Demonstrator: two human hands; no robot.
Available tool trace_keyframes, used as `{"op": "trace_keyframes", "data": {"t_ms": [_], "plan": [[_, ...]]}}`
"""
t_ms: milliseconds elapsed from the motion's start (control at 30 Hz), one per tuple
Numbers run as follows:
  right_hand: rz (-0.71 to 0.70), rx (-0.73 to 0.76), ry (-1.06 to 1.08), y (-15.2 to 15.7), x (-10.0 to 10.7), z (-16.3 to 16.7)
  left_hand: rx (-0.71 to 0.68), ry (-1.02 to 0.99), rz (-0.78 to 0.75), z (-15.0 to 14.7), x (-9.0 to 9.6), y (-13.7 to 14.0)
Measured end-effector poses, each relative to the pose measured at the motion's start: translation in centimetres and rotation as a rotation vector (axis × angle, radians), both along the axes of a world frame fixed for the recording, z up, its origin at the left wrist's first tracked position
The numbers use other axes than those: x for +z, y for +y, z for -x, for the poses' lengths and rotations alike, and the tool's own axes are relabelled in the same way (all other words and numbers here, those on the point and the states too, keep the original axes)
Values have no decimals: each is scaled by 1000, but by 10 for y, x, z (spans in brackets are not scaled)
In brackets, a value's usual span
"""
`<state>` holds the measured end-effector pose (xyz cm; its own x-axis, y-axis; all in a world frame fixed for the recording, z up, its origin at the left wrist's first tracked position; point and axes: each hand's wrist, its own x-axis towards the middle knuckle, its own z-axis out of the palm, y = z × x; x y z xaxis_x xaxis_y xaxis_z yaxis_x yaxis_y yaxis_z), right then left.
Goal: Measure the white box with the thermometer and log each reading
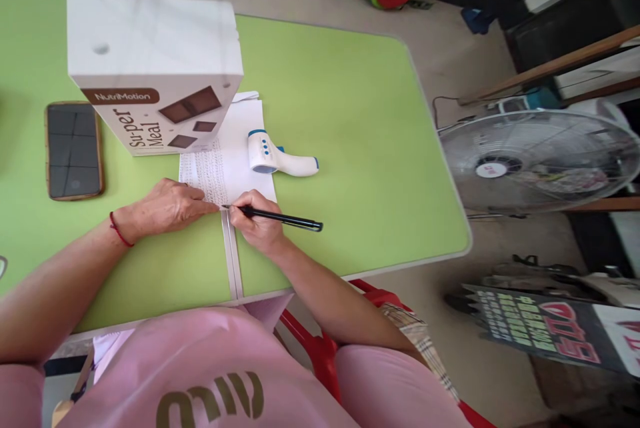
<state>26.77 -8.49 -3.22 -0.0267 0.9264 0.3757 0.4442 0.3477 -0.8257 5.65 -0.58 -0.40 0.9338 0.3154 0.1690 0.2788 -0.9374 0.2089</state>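
Note:
My right hand is closed round a black pen, its tip at the lower edge of a white sheet of paper. Dense rows of small handwriting cover the paper's left part. On the lower left of the sheet rests my left hand, palm down and empty, its index finger stretched towards the pen tip. A white and blue infrared thermometer lies across the sheet's right edge. Behind my hands stands a white NutriMotion box, hiding part of the paper.
A phone in a brown case lies left of the box on the green table. A metal seam crosses the tabletop near me. Beyond the right edge are a standing fan and a printed sign. A red chair sits below.

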Motion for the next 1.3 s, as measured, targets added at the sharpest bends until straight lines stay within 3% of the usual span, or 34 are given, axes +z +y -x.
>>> {"op": "trace_keyframes", "data": {"t_ms": [400, 700, 933, 1300], "plan": [[70, -18, -5, -1, 0, 1, -1, 10, 5, -1, 2, 1], [-32, -27, 13, 1, 1, 0, -1, -1, 10, -1, 1, 0], [42, -39, -9, 1, -1, 1, -5, -21, 2, -1, 0, 0], [32, -23, -20, 1, -2, -1, 0, 0, 9, -1, 1, 0]]}}
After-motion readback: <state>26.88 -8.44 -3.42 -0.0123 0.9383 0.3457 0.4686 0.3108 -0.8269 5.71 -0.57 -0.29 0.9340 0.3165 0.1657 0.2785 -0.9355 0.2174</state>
